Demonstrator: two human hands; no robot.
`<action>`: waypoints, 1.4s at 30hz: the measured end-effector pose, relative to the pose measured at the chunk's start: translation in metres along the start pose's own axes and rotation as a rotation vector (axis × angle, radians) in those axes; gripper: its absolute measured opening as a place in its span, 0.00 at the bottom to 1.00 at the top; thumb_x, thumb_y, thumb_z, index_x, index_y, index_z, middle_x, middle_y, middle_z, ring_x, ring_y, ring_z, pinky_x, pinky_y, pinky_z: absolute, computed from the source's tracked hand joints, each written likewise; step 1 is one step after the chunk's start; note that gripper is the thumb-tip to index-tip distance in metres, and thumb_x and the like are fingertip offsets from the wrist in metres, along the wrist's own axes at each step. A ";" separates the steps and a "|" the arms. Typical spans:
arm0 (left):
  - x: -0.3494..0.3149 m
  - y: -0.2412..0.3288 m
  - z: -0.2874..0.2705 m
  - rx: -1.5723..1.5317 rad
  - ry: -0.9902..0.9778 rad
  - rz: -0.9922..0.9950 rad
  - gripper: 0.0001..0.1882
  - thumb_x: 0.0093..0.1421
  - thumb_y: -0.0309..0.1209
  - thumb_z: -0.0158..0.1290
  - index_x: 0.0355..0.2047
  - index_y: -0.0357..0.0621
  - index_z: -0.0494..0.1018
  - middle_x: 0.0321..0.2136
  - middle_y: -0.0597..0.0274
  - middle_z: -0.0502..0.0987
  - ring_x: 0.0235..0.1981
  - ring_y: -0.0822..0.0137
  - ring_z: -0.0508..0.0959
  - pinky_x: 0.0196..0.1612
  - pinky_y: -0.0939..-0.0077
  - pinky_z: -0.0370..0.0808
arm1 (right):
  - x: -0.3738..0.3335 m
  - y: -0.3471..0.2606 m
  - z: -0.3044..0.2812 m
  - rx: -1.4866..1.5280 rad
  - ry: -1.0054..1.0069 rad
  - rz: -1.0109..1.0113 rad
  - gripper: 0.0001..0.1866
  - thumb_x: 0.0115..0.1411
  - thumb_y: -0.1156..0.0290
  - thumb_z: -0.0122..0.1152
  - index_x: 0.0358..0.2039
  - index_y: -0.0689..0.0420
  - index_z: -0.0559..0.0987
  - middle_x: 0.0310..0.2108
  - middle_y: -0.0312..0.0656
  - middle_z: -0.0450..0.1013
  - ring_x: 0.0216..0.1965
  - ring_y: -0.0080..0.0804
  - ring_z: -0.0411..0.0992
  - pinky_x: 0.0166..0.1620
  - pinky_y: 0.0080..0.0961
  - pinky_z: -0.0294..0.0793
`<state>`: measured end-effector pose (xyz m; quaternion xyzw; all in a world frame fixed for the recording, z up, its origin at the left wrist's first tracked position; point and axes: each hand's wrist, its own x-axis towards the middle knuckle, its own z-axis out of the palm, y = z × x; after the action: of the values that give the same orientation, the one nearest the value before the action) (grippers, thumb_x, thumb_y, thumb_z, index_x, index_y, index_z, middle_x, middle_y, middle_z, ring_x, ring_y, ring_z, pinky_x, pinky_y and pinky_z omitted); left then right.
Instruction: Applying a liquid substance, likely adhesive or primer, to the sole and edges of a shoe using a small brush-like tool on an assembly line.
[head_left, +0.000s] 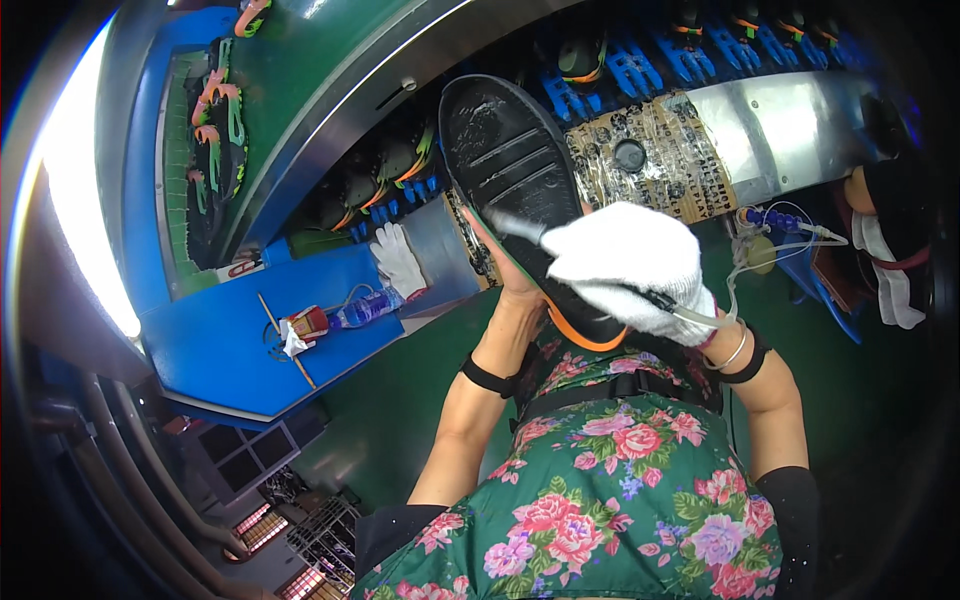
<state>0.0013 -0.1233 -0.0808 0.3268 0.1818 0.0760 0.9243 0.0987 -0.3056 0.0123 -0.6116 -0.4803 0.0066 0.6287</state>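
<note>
While the bare left hand (517, 278) cups the black shoe sole (510, 165) from beneath, its grip spanning the width, we see the gloved right hand (630, 262) closed around a brush (525, 228) whose bristles meet the sole's upper face. The sole lies tilted in front of the floral apron (590, 490), its orange-edged end nearest the body. We judge it light and springy, stiff enough to keep its shape on one palm and hardly fragile; the glossy face looks wet and probably slippery, so we would take hold by the side edges and underside. Beyond runs a metal ledge (780, 125), partly covered with taped cardboard (650, 160), and behind it blue racks (632, 72) carry shoes. At left, a blue worktop (215, 350) bears a bottle (365, 309) and a red container (309, 325); a white glove (398, 262) lies near them. We note a green floor (385, 430) below.
</note>
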 end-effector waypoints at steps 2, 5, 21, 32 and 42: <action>0.001 0.005 0.031 0.070 0.156 0.020 0.57 0.59 0.82 0.32 0.68 0.45 0.63 0.59 0.51 0.74 0.55 0.54 0.78 0.59 0.53 0.77 | -0.008 0.000 0.002 -0.081 -0.025 0.040 0.15 0.55 0.76 0.69 0.44 0.55 0.87 0.47 0.46 0.83 0.47 0.46 0.82 0.51 0.38 0.80; 0.003 0.001 0.009 -0.126 -0.121 -0.177 0.61 0.55 0.85 0.31 0.64 0.40 0.66 0.52 0.47 0.77 0.47 0.54 0.81 0.53 0.53 0.80 | -0.028 0.002 0.021 0.022 -0.092 0.087 0.16 0.59 0.75 0.67 0.49 0.52 0.86 0.51 0.43 0.82 0.49 0.44 0.81 0.54 0.39 0.79; 0.024 0.023 0.026 -0.288 -0.286 -0.124 0.70 0.40 0.91 0.34 0.61 0.38 0.67 0.45 0.42 0.77 0.42 0.46 0.81 0.48 0.44 0.79 | -0.028 0.001 0.004 -0.024 -0.009 0.031 0.15 0.55 0.73 0.74 0.44 0.56 0.87 0.44 0.41 0.84 0.43 0.40 0.83 0.46 0.33 0.82; 0.046 0.037 0.034 -0.201 -0.323 0.008 0.71 0.40 0.91 0.36 0.59 0.33 0.67 0.41 0.44 0.78 0.39 0.47 0.81 0.44 0.48 0.80 | -0.031 -0.004 0.003 -0.060 -0.073 0.010 0.17 0.51 0.78 0.71 0.43 0.51 0.88 0.44 0.43 0.84 0.44 0.41 0.83 0.45 0.33 0.81; 0.050 0.044 0.029 -0.030 -0.247 0.034 0.73 0.36 0.93 0.29 0.64 0.42 0.66 0.42 0.50 0.79 0.36 0.49 0.83 0.43 0.48 0.81 | -0.028 -0.009 -0.001 0.090 0.018 0.175 0.11 0.50 0.81 0.72 0.36 0.58 0.88 0.39 0.48 0.85 0.40 0.42 0.84 0.43 0.33 0.82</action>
<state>0.0578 -0.0931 -0.0467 0.3229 0.0597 0.0533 0.9430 0.0787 -0.3253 0.0022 -0.6223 -0.4186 0.0776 0.6569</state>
